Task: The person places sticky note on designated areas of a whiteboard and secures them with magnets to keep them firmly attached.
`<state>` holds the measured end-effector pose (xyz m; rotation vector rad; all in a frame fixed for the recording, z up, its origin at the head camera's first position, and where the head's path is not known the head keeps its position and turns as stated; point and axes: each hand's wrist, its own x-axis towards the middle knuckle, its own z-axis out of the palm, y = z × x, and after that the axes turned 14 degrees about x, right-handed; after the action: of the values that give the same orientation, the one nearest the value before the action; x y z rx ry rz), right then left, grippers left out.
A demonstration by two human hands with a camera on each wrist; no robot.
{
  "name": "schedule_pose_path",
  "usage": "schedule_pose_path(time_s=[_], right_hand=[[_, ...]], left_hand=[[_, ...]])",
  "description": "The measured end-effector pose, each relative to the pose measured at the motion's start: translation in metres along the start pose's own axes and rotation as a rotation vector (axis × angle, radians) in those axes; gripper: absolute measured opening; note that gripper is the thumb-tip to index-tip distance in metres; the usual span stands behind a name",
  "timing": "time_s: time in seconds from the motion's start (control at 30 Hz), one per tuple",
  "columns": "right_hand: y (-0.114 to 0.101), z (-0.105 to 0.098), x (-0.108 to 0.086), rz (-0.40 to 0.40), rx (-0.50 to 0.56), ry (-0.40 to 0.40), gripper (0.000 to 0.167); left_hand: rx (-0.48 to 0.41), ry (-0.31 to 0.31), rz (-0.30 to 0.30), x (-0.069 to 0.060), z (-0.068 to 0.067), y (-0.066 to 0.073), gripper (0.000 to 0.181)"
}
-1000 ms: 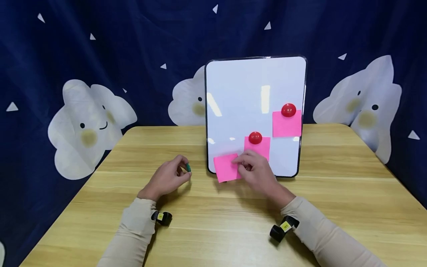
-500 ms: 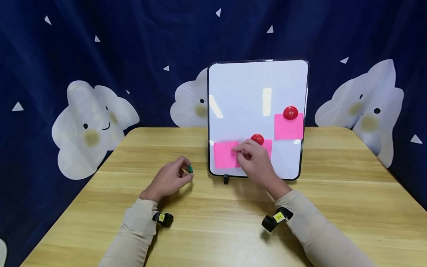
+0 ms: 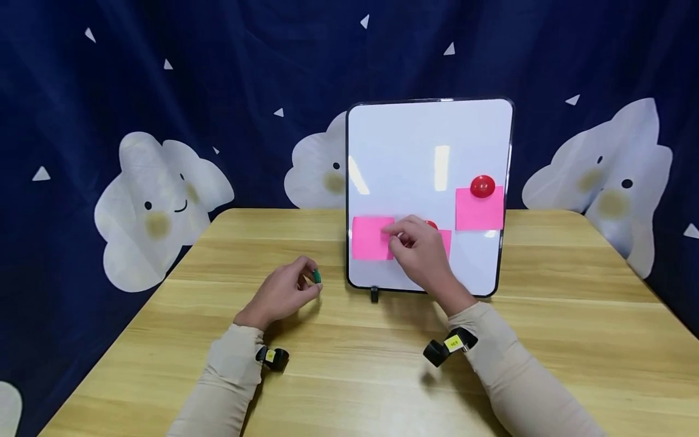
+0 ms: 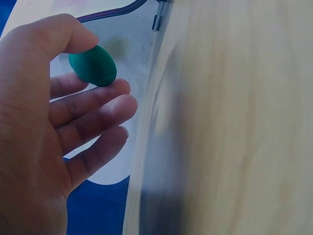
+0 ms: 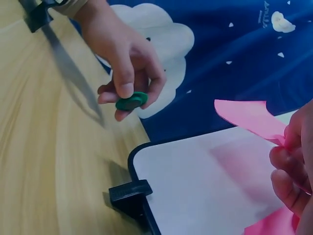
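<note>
My right hand [image 3: 423,252] pinches a pink sticky note [image 3: 372,238] by its right edge, in front of the lower left of a whiteboard [image 3: 398,158]. In the right wrist view the note [image 5: 249,115] stands a little off the board, its far edge curled. Left of the board, just above the table, my left hand [image 3: 281,291] pinches a round green magnet [image 4: 93,66] between thumb and fingers. A second pink note [image 3: 446,241] is partly hidden behind my right hand, under a red magnet [image 3: 432,224]. Another red magnet [image 3: 483,186] holds a third note [image 3: 479,209] at the right.
The whiteboard stands upright on the wooden table [image 3: 338,376], on a small black foot [image 3: 374,295]. Behind the table hangs a dark blue curtain [image 3: 246,54] with white clouds and triangles. Each wrist wears a black camera, such as the right one [image 3: 450,346].
My right hand has raised the pink note from the board's bottom edge and straightened it from its tilt. The left hand has barely moved, still holding the green magnet. The view has shifted slightly.
</note>
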<state>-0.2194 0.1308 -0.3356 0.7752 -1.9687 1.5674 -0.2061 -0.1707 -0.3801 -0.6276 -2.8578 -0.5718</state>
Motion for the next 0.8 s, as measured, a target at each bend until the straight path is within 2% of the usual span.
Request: schedule_pose_path(time_s=[0.3, 0.8], right_hand=[[0.0, 0.003, 0.011, -0.031, -0.057, 0.006, 0.022], [0.003, 0.011, 0.022, -0.027, -0.141, -0.031, 0.026]], left_hand=[[0.003, -0.003, -0.003, 0.0, 0.0, 0.001, 0.025], [0.037, -0.004, 0.0, 0.0, 0.001, 0.001, 0.025]])
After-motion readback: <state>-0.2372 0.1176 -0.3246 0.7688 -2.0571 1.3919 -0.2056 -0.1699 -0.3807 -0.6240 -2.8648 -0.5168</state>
